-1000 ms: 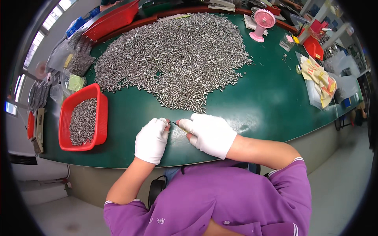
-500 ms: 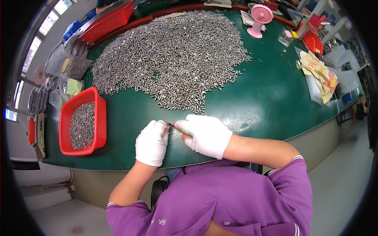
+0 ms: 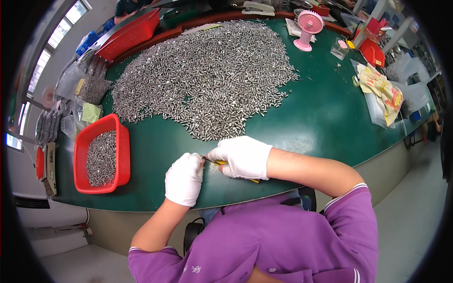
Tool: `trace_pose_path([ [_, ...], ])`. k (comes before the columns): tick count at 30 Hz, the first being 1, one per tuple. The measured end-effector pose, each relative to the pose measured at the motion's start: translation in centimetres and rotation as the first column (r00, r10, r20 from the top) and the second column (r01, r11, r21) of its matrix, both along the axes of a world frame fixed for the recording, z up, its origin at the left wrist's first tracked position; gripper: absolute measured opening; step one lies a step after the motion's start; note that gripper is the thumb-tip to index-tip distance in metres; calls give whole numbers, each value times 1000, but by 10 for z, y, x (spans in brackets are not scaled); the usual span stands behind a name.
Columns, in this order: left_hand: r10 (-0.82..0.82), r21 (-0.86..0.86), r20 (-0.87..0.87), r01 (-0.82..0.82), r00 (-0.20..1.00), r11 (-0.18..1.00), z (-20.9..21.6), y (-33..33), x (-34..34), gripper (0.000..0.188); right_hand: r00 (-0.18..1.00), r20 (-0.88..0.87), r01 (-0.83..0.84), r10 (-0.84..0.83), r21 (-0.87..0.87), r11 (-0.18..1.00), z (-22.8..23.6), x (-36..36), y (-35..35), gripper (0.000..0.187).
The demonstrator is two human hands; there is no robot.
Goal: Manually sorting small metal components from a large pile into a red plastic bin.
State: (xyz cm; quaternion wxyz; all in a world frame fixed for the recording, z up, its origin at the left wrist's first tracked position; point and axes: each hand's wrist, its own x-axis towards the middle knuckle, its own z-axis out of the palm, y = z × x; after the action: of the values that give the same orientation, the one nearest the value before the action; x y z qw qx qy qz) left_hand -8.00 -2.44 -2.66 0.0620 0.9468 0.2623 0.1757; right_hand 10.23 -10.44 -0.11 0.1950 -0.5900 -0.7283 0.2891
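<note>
My right hand (image 3: 243, 158), in a white glove with fingertips bare, is closed around a hand tool with yellow handles (image 3: 255, 180). The tool's dark tip points left and reaches my left fingertips. Whether it is a pair of nippers or another tool, I cannot make out. My left hand (image 3: 184, 180), also gloved, pinches something too small and covered to name, right at that tip. Beyond both hands spreads a large heap of small silvery metal pins (image 3: 207, 75) on the green table (image 3: 316, 137).
On the left stands a red plastic basket (image 3: 123, 160) partly filled with similar pins. Bagged parts (image 3: 94, 87) lie behind it. A pink fan (image 3: 309, 28) stands at the far right, near a yellow printed bag (image 3: 382, 92). Another person (image 3: 125, 9) is at the far left.
The scene sits slightly lower in the picture around the basket and heap. More of the yellow handles shows beneath my right hand. Both hands stay together at the tool's tip.
</note>
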Motion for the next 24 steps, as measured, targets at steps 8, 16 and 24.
trace_pose_path([
  [8, -1, -16, 38, 1, 999, 1000, 0, 1, 2, 8, 988, 106, 104, -114, 95, 990, -2, -12, -16, 30],
  [16, 301, -784, 307, 61, 903, 618, 4, 23, -12, 11, 664, 142, 543, -734, 584, 604, 26, 93, -59, 28],
  [24, 480, -750, 355, 551, 802, -366, 28, 31, 45, 18, 361, 423, 815, -831, 290, 502, 2, 175, -85, 31],
])
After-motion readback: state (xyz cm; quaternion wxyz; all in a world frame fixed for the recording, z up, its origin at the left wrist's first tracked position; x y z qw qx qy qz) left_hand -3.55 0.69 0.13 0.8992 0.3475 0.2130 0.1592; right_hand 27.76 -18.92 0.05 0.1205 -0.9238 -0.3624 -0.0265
